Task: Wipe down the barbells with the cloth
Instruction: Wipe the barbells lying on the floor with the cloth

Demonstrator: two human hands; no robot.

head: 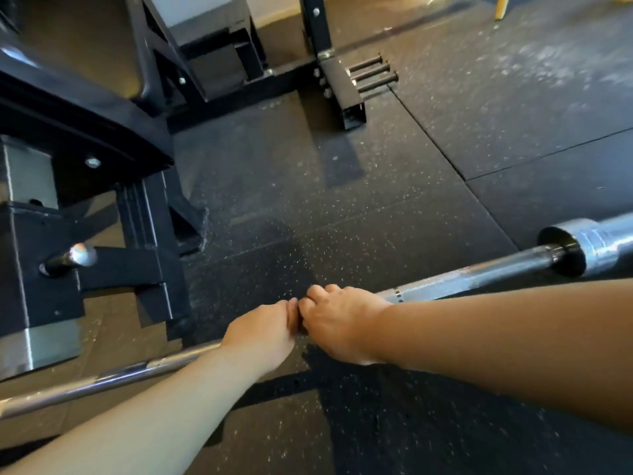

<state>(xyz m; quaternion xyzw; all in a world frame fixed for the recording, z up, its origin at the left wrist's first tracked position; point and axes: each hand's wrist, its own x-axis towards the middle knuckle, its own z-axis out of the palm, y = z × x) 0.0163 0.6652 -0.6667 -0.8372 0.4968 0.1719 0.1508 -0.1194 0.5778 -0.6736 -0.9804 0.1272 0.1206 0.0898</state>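
Steel runs across the rubber floor (342,200): the bar (462,281) lies flat on it, from the lower left up to its thick sleeve (603,241) at the right edge. Both hands sit on the shaft near its middle, side by side, knuckles touching. The left hand (263,332) curls over the bar from above. The right hand (337,320) does the same just beside it, fingers wrapped down the far side. Neither is spread; each grips the shaft closely.

No cloth is in view. It may be bunched under one palm, which would explain the tight paired hold, but I cannot tell. If it is there, the grip suits a stroke along the shaft, with one hand steadying the bar against rolling while the other slides. If not, the hands seem set to turn or shift the bar.

The knurled stretch right of the right hand and the smooth stretch left of the left hand both lie uncovered. A black rack (342,87) with pegs (373,77) stands beyond, well apart, and a machine frame (68,132) sits at left, near that end of the bar.
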